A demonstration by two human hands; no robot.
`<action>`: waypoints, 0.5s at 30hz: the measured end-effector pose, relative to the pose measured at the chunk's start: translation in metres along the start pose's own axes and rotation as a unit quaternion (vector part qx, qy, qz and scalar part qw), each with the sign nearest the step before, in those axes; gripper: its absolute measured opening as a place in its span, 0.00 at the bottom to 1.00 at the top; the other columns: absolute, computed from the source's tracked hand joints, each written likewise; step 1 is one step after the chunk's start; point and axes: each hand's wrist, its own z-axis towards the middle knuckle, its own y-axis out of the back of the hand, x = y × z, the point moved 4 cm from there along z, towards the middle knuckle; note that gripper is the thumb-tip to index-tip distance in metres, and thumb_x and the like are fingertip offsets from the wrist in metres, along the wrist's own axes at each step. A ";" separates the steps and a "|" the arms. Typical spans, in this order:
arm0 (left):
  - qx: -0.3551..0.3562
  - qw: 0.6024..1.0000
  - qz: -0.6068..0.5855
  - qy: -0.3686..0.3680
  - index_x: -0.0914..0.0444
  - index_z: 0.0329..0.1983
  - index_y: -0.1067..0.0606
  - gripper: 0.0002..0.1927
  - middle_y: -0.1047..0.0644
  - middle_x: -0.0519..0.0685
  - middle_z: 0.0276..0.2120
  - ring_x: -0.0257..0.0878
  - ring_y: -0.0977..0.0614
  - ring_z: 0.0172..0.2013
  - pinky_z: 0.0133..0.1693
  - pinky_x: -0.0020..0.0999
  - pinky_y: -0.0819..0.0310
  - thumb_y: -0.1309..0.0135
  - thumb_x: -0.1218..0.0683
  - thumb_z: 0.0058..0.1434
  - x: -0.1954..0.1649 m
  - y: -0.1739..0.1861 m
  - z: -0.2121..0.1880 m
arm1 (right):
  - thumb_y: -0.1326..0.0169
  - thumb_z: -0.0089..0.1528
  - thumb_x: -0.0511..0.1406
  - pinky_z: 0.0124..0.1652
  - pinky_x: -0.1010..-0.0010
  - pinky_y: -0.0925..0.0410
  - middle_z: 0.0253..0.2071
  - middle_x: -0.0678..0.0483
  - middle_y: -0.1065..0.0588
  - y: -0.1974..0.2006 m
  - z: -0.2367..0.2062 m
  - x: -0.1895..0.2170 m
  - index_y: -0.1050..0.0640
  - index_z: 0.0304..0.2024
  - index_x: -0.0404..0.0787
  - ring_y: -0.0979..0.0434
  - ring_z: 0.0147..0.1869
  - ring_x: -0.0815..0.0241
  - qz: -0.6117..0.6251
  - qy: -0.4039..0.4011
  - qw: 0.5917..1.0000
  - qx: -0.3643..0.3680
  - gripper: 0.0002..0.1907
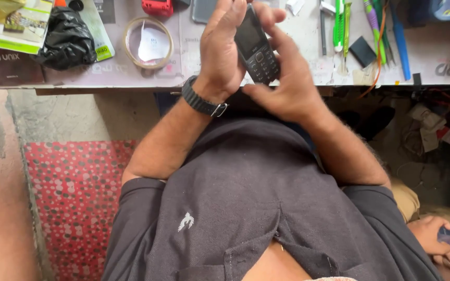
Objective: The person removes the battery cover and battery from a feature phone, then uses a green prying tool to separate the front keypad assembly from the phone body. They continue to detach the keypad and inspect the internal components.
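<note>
Upper left of the frame: black plastic bag [63, 39] on some leaflets, then a tape roll [148, 42] lying flat on the workbench [105, 78].

Top center, left hand [222, 49] w/ a black wristwatch [201, 100] is wrapped round the keypad phone [256, 47], fingers closed along its left edge. Right hand [282, 83] cups it from below/right, thumb near the keys. So both are holding the phone, just above the bench edge.

Looks light & stiff imo, smooth plastic so prob a bit slippery, screen's the fragile bit. Best held by the long sides.

Upper right: green and blue tools [371, 31], pretty crowded. Open room is mostly between bench edge & body.

Lower right corner, another person's hand [436, 237] w/ a small dark thing.
</note>
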 end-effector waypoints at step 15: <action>0.132 0.990 -0.021 -0.032 0.64 0.65 0.29 0.48 0.22 0.55 0.59 0.46 0.26 0.62 0.67 0.43 0.38 0.74 0.22 0.69 0.089 -0.156 0.104 | 0.36 0.63 0.31 0.29 0.67 0.36 0.34 0.52 0.32 0.190 0.009 -0.036 0.35 0.48 0.36 0.31 0.31 0.59 -0.405 0.035 0.914 -0.015 0.20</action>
